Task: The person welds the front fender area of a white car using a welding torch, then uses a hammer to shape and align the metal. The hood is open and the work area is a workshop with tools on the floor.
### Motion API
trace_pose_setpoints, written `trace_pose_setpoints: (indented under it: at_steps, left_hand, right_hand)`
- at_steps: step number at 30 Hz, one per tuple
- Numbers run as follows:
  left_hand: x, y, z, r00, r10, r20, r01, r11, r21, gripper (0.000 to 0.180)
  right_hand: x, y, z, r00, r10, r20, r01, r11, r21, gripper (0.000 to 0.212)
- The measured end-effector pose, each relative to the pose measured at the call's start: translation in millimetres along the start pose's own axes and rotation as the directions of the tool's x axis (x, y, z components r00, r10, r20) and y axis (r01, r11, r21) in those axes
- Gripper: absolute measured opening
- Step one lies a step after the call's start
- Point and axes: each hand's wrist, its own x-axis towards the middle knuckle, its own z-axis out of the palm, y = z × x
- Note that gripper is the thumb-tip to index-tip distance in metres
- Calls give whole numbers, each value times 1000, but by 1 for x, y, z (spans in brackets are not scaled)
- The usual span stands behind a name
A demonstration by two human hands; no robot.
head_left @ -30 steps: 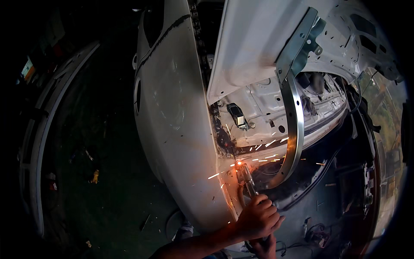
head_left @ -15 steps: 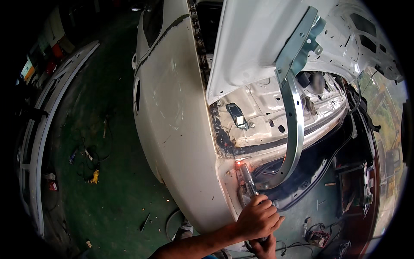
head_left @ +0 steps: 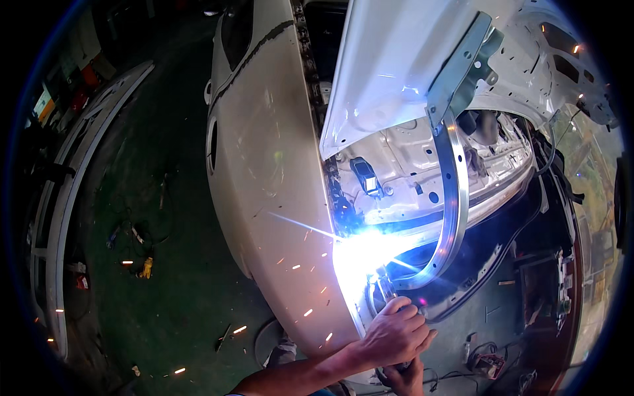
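Note:
A welding torch (head_left: 386,286) is gripped by both my hands, its nozzle pointing up and away from me. My left hand (head_left: 396,332) is closed over the torch just behind the nozzle, the forearm coming in from the lower left. Below it, my right hand (head_left: 405,378) wraps round the torch's lower part, with its fingers partly hidden. A blinding blue-white arc (head_left: 364,254) burns at the nozzle tip and hides the metal there. It sits where the cream car body panel (head_left: 277,178) meets the bare rear corner. Orange sparks fly over the panel and floor.
Right of the torch curves a metal hinge arm (head_left: 454,191) joined to the raised white lid (head_left: 389,59). A dark latch-like part (head_left: 363,175) lies on the inner panel. Cables and a yellow-handled tool (head_left: 146,267) are on the green floor, left; a long frame (head_left: 76,165) stands beyond.
A small red glowing spot at the torch tip has become a bright arc with flying sparks. Both hands keep their grip and place.

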Motion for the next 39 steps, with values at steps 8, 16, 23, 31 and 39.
trace_pose_setpoints:
  at_steps: [8,16,23,31,39]
  left_hand:
    - [0,0,-2,1000,-8,26,8,1000,-12,28]
    - [2,2,-1,998,45,-38,-46,999,-11,27]
    - [2,3,-3,998,47,-45,-47,999,-10,28]
    - [1,1,-1,998,43,-53,-44,999,-14,28]
    - [2,1,-2,997,40,-59,-41,999,-8,29]
  right_hand:
    - [3,-12,0,997,-41,61,40,999,7,58]
    - [-3,-2,-6,996,-57,62,56,998,24,56]
    - [-5,-12,0,999,-25,31,24,998,53,52]
    - [-1,-17,3,999,-27,22,26,1000,11,47]
    - [0,-17,4,1000,9,14,-9,1000,23,52]
